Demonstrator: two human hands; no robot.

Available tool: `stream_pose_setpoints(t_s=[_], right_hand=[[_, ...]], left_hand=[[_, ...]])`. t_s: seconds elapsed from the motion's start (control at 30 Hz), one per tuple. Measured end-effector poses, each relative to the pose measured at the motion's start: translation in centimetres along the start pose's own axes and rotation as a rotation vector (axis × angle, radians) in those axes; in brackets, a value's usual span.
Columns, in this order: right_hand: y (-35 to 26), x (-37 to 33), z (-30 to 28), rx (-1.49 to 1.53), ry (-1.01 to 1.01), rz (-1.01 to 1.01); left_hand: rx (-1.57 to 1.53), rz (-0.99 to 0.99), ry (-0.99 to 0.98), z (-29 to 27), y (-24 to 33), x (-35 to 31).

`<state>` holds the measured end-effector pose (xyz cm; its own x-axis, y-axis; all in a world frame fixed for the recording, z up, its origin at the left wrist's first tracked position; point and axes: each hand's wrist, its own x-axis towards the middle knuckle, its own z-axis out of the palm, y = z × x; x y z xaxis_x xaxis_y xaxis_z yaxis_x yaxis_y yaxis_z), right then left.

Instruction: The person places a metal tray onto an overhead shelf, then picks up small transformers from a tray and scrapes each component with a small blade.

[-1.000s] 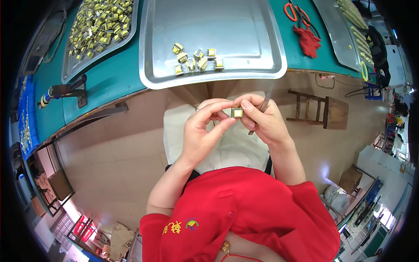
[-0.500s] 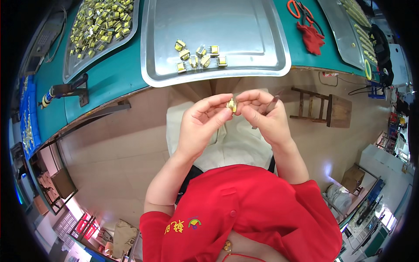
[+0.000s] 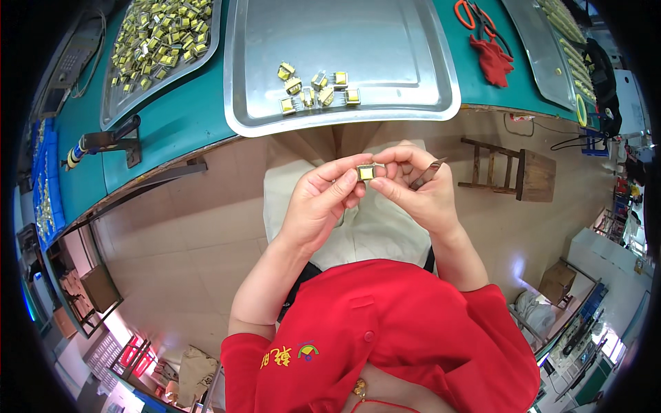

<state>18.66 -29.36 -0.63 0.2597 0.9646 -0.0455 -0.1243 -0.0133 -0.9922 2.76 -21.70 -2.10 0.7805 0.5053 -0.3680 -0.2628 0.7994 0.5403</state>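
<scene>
A small yellow-and-silver transformer (image 3: 366, 173) sits above my lap, its flat yellow side facing up. My left hand (image 3: 323, 196) is closed on it, pinching its left side between thumb and fingers. My right hand (image 3: 416, 186) touches its right side with thumb and fingertips, and also grips a slim dark metal tool (image 3: 428, 173) whose pointed end sticks out past the fingers. Whether that tool is a blade or tweezers is not clear. Several like transformers (image 3: 320, 88) with wire pins lie loosely at the near side of a metal tray (image 3: 344, 125) ahead.
On the green bench (image 3: 180, 110), a second tray (image 3: 110, 113) heaped with transformers stands far left. Orange-handled scissors (image 3: 474, 19) and a red cloth (image 3: 492, 62) lie right of the middle tray. A dark bracket (image 3: 127, 143) is at the left edge; a wooden stool (image 3: 531, 175) stands right.
The transformer has been turned in my fingers, so its flat yellow face shows. The tool in my right hand has tilted, its point now further right.
</scene>
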Motion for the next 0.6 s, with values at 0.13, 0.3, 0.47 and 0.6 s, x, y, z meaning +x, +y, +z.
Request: stream_pose_setpoints(t_s=[0.13,0.3,0.47,0.6], right_hand=[[-0.1,0.1,0.1,0.0,0.008,0.014],[-1.7,1.4,-0.3,-0.191,0.007,-0.025],[-4.6,6.2,-0.2,-0.703,0.085,-0.376],[-3.7,9.1,0.2,-0.882,-0.04,-0.388]], left_hand=[[0.0,0.004,0.003,0.1,0.2,0.0],[-0.008,0.041,0.024,-0.4,1.0,-0.2],[-0.066,0.063,0.081,-0.7,1.1,-0.9],[-0.165,-0.039,0.076,-1.0,0.7,-0.9]])
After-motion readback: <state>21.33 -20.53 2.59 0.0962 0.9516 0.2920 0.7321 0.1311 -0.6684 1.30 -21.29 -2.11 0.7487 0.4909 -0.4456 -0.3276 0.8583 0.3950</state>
